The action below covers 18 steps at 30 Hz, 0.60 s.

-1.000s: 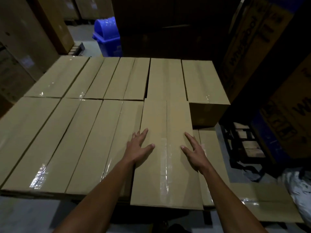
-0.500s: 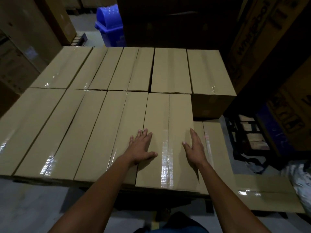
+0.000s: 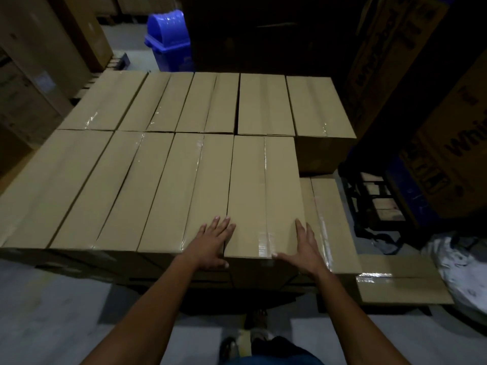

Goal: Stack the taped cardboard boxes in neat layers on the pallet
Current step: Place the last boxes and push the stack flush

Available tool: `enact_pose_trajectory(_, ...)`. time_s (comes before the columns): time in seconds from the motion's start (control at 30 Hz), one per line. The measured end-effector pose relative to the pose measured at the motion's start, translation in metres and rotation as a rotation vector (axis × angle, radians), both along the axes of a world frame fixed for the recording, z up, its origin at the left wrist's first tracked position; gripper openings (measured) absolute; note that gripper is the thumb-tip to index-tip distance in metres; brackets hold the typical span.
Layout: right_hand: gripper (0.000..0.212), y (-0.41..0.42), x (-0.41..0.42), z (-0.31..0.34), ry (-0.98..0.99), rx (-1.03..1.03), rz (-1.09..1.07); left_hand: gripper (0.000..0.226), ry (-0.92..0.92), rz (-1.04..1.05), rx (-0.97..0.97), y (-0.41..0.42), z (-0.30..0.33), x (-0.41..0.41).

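In a dim warehouse, both hands, left (image 3: pixel 214 242) and right (image 3: pixel 305 250), press flat, fingers straight, against the taped box (image 3: pixel 263 196).

Dim warehouse on my feed, grey concrete floor (image 3: pixel 52 312).
Blue lidded bin (image 3: pixel 168 40) at back, big printed cartons (image 3: pixel 448 143) stacked right, tall brown cartons (image 3: pixel 39 61) left, crumpled white bag (image 3: pixel 461 267) bottom right.

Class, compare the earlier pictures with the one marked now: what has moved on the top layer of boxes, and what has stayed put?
The box under the hands slid forward until its near end lines up with its neighbours. The left hand and right hand drew back from its top to its near corners, fingers straight, pushing rather than gripping. The other boxes in the layer and the blue bin stayed put.
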State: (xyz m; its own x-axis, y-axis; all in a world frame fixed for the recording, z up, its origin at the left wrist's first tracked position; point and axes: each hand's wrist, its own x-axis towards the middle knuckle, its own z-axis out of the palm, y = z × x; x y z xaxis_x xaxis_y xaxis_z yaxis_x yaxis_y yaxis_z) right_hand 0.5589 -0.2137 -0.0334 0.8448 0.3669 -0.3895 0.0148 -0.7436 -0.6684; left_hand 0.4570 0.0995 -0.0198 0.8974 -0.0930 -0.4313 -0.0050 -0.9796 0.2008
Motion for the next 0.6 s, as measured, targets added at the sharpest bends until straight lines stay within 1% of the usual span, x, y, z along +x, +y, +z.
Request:
enact_pose_trajectory(0.07,0.148,-0.005,-0.005,-0.002,-0.007,-0.046,0.049,0.117,-0.017,0.011,0.005,-0.001,0.001,-0.003)
enact_pose_trajectory(0.17,0.141,-0.011,-0.009,-0.004,-0.064,-0.101,0.085,0.107,-0.012,0.032,-0.023,-0.007,0.003,-0.006)
enact_pose_trajectory(0.3,0.135,-0.008,-0.013,-0.003,-0.084,-0.120,0.082,0.106,-0.012,0.060,-0.034,-0.010,0.003,-0.007)
enact_pose_trajectory(0.5,0.127,-0.003,-0.020,0.000,-0.114,-0.154,0.038,0.106,-0.011,0.078,-0.001,-0.014,0.004,-0.009)
enact_pose_trajectory(0.6,0.118,-0.003,-0.025,0.001,-0.124,-0.156,0.008,0.104,-0.025,0.088,-0.002,-0.018,0.009,-0.010)
